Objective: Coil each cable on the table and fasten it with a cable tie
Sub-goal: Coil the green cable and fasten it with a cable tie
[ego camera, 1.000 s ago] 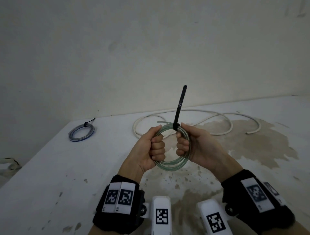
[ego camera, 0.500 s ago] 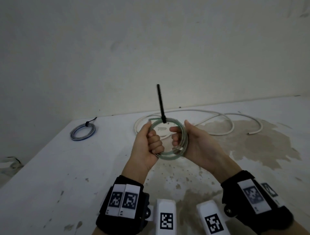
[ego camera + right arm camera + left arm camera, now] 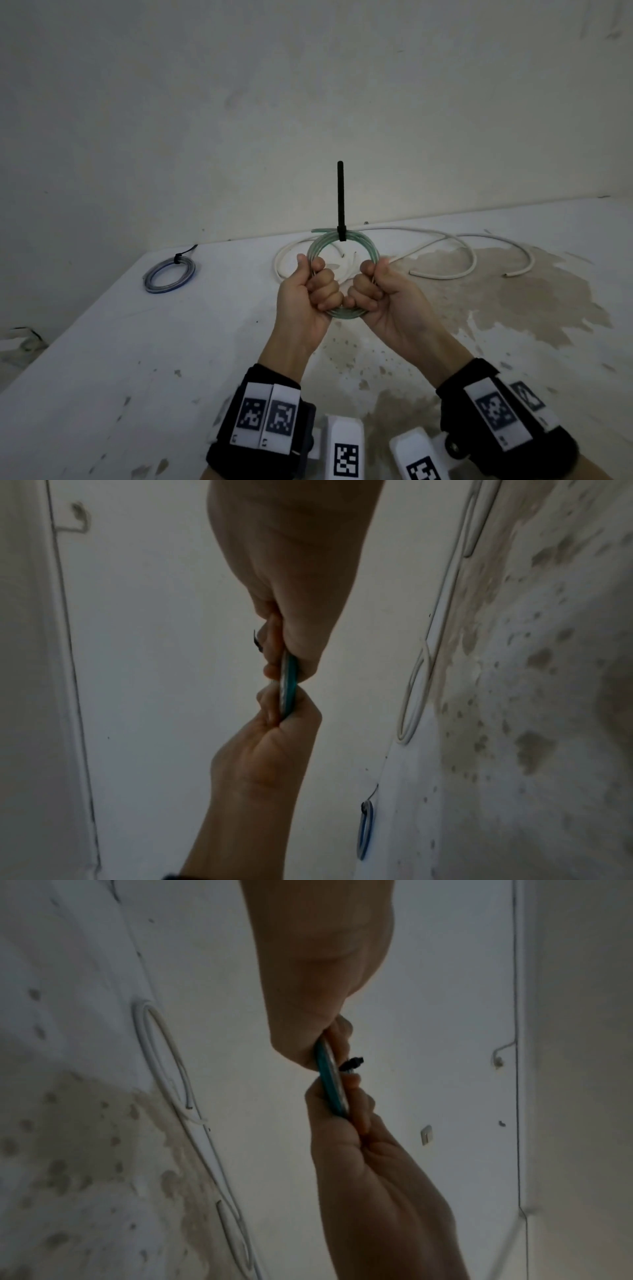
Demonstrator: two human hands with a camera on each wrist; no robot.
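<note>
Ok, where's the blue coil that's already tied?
In the head view the blue coil lies flat on the table at far left near the wall, well left of the loose white cable and both hands.

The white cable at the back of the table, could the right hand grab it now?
Probably not yet. The right hand is busy gripping the green coil, as is the left hand. The white cable lies uncovered behind them, so one freed hand could likely reach it.

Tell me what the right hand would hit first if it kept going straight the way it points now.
Probably the loose white cable on the table: the right hand, gripping the green coil, points forward toward it. Depth is unclear, so it might clear the cable.
</note>
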